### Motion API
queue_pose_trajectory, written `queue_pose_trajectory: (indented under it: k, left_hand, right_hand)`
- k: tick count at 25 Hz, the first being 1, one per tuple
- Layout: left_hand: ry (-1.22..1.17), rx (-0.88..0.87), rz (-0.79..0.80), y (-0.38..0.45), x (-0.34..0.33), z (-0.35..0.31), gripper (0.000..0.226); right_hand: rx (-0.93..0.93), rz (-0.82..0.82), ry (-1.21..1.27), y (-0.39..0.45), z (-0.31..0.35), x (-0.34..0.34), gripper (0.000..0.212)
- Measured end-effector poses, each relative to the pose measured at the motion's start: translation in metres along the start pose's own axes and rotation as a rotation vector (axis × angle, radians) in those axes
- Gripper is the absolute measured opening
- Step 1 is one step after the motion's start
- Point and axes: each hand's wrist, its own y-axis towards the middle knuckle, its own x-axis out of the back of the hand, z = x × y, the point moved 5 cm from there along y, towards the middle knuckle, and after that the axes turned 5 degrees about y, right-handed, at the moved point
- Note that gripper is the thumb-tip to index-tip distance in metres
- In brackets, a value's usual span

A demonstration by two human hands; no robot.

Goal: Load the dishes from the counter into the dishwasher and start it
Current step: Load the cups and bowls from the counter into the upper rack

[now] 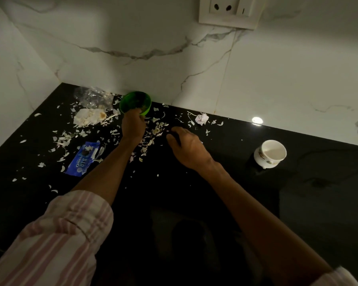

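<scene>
Two hands: left grip (133, 125) grasps the green bowl (135, 103) rim; right grip (186, 146), fingers relaxed, touches counter (298, 193).

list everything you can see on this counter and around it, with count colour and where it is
green bowl: one, green, back of the counter by the wall, tilted, held at its near rim
white cup: one, white with a small print, right side of the counter, upright
biscuit wrapper: one, blue, left of the forearms, lying flat
clear plastic bag: one, transparent, back left corner
white lump: one, off-white, in front of the bag
crumpled paper: one, white, near the back wall
peel scraps: many, whitish, scattered across the counter
counter: one, black
wall socket: one, white, up on the wall
left hand: grips the bowl's rim
right hand: fingers down among the scraps
</scene>
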Motion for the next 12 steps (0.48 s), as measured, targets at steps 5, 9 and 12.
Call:
queue_pose_trajectory:
  k: [5, 9, 12]
  left_hand:
    - [-0.112, -0.069, -0.102, -0.026, 0.021, -0.011, 0.017]
    - [-0.641, 0.251, -0.018, -0.074, 0.033, -0.025, 0.006]
    - [-1.508, 0.649, 0.322, -0.128, 0.024, -0.05, 0.007]
  right_hand:
    - [-0.023, -0.052, 0.041, -0.008, -0.008, 0.009, 0.046]
    - [-0.094, -0.195, 0.209, -0.017, -0.005, 0.022, 0.039]
    - [-0.235, -0.215, 0.512, -0.026, -0.011, 0.024, 0.041]
